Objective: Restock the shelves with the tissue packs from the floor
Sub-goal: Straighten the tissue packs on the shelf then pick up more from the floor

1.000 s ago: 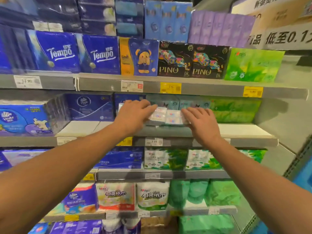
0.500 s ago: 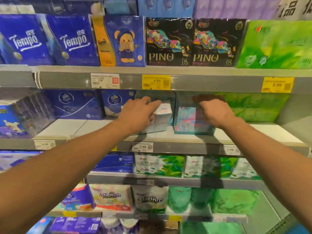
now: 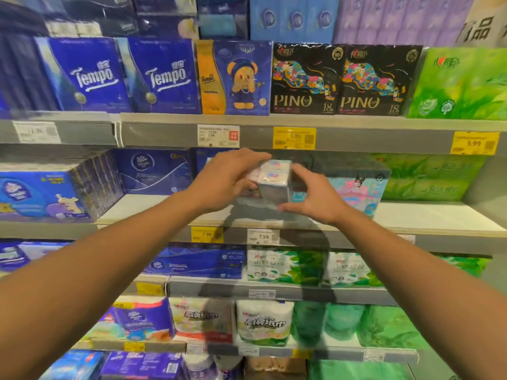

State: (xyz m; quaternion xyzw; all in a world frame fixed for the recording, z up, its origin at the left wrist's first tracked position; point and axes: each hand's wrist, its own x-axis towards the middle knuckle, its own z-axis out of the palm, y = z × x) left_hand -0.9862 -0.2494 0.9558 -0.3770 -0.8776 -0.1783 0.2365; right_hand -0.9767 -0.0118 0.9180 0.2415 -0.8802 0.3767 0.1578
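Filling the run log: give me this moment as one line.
left hand: grips tissue pack | right hand: holds its other side | pack: upright at second shelf | placing: not finished

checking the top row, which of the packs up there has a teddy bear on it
The blue-and-orange pack in the middle of the row, between the right Tempo pack and the left black PINO pack. No other pack shows a bear.

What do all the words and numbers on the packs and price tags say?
"Tempo": two blue packs, top shelf.
"PINO" and "18": two black packs.
"6.99": yellow tag.
"9.99": yellow tag.
"7.99": yellow tag.
"7.59": white tag.
"12.90": white tag, blurry.
Pack in hands: too blurred to read.
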